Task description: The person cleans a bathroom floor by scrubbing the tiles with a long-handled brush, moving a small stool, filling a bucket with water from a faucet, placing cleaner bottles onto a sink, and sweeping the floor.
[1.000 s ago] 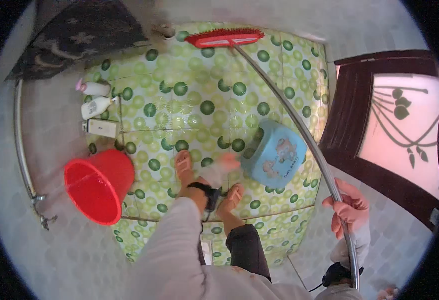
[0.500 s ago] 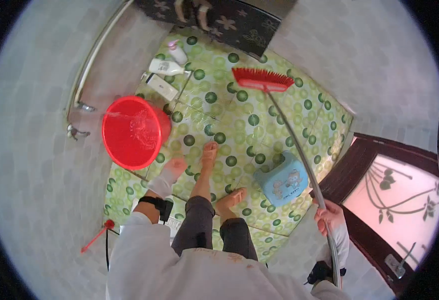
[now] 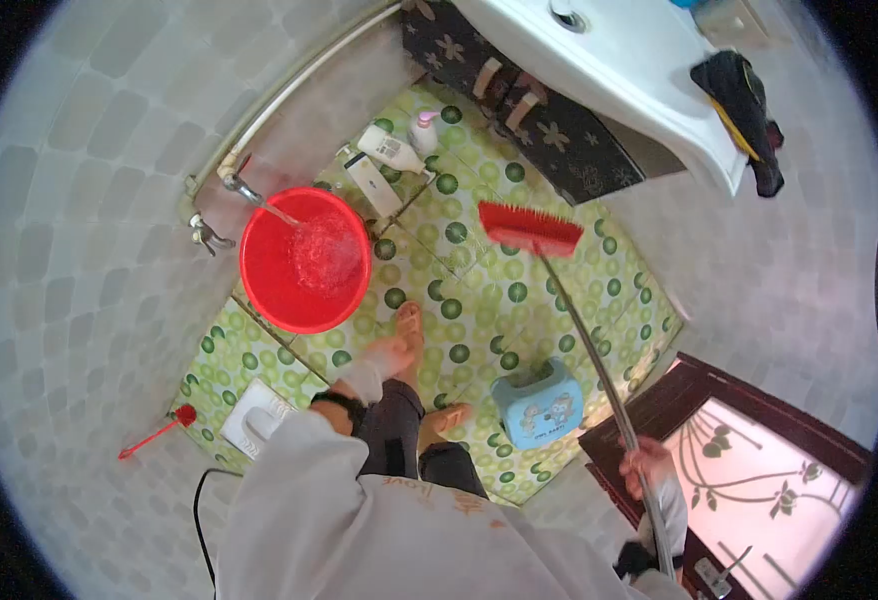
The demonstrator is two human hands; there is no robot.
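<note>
My right hand [image 3: 647,467] is wrapped round the metal handle of a broom [image 3: 595,362]. The broom's red head [image 3: 529,232] is held out in front of me, bristles pointing away, and I cannot tell whether it touches the floor. My left hand [image 3: 389,354] hangs in front of my legs, near my sandalled foot; motion blurs its fingers, and nothing shows in it. Beyond it to the left stands a red bucket [image 3: 361,290], with water running into it from a wall tap [image 3: 249,192].
Several bottles, one a white bottle [image 3: 391,149], are on the green-patterned floor [image 3: 479,330] by the bucket. A blue stool [image 3: 539,405] stands at right near the door [image 3: 749,460]. A white sink [image 3: 649,80] is ahead. A red brush [image 3: 159,432] leans at left by a squat toilet [image 3: 257,420].
My view has shifted, bringing the sink, tap and squat toilet into sight. My left hand has moved right, in front of my leg. My right hand still grips the broom.
</note>
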